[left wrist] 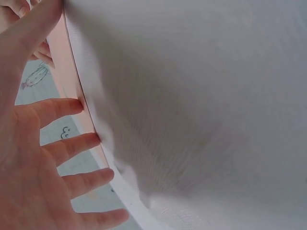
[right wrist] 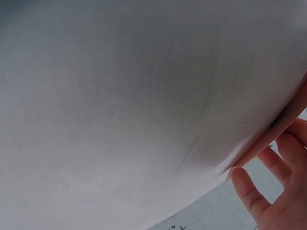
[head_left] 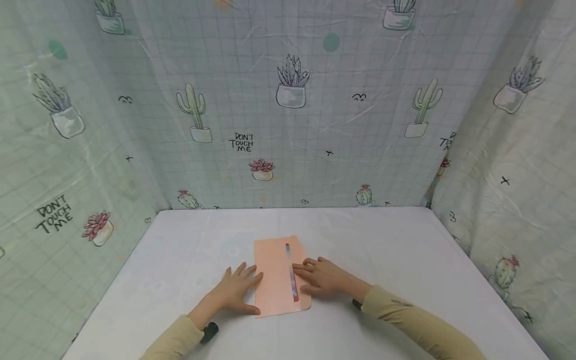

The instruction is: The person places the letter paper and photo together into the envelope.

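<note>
A peach-coloured rectangular piece, seemingly paper or thin card (head_left: 272, 280), lies on the white table in the head view. Along its right half runs a narrow red and blue strip (head_left: 293, 285); whether this lies on top or shows through a gap, I cannot tell. My left hand (head_left: 236, 290) is spread at the left edge, its fingertips and thumb touching the peach piece. Over the right part rests my right hand (head_left: 326, 276), fingers extended, fingertips on the peach piece beside the strip. Both wrist views show the piece edge-on at the fingertips.
The white table (head_left: 382, 240) extends around the peach piece on every side. Curtains (head_left: 315, 135) printed with cacti hang behind the table and along both sides. A dark device (head_left: 209, 332) sits under the left wrist, and another (head_left: 357, 304) under the right.
</note>
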Demonstrator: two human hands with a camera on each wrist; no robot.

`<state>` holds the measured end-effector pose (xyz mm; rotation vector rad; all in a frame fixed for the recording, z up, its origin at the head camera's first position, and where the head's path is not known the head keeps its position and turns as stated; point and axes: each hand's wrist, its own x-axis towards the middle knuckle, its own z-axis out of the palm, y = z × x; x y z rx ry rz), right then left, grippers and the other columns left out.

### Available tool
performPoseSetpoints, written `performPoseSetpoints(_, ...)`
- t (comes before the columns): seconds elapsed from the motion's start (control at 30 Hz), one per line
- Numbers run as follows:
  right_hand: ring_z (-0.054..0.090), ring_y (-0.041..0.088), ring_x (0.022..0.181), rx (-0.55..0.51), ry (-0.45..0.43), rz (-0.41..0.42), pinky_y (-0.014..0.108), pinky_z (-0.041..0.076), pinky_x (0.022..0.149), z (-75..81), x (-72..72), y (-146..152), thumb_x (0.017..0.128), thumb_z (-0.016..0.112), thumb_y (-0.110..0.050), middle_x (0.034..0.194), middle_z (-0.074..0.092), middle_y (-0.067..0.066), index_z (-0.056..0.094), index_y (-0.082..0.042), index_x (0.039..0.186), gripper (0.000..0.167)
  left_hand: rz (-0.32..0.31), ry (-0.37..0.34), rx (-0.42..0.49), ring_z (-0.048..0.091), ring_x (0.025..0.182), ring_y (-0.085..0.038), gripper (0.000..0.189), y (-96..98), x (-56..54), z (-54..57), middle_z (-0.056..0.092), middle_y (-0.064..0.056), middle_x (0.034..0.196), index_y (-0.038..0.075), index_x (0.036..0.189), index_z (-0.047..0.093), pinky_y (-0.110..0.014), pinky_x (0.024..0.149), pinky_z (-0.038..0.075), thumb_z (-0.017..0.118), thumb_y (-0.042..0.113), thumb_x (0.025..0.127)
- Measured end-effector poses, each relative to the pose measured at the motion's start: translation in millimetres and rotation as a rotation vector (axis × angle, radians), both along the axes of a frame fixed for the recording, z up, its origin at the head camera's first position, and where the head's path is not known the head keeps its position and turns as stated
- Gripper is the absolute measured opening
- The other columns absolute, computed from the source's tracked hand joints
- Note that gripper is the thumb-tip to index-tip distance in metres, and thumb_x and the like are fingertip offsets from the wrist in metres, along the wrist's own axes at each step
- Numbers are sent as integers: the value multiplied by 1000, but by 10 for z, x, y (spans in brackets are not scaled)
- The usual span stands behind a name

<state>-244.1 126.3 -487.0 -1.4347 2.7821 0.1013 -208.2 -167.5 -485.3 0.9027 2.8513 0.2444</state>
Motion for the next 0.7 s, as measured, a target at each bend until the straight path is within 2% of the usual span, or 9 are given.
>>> performPoseSetpoints(0.17,42,13,113,34,31,21,37,41,87,-10,-46,-31,92,30,-50,141,37,-9,34,-21,139,55,-13,23,-16,26,127,-49,92,-7,-7,-27,34,-18,141,12,135,38,-71,92,22,60,66,65)
performPoseSetpoints(0.43,39,12,114,75,-5,1,41,41,88,4,-8,-41,91,26,-55,145,29,-11,30,-25,140,57,-33,99,-53,30,125,-49,91,33,52,-14,37,-19,138,10,134,39,-71,90,26,59,66,65)
performPoseSetpoints(0.7,39,11,115,81,-3,-5,37,42,83,-7,41,-16,91,28,-55,146,27,-12,31,-28,138,55,-17,97,-41,30,126,-47,92,69,95,-9,38,-17,138,11,133,40,-71,90,25,60,68,63)
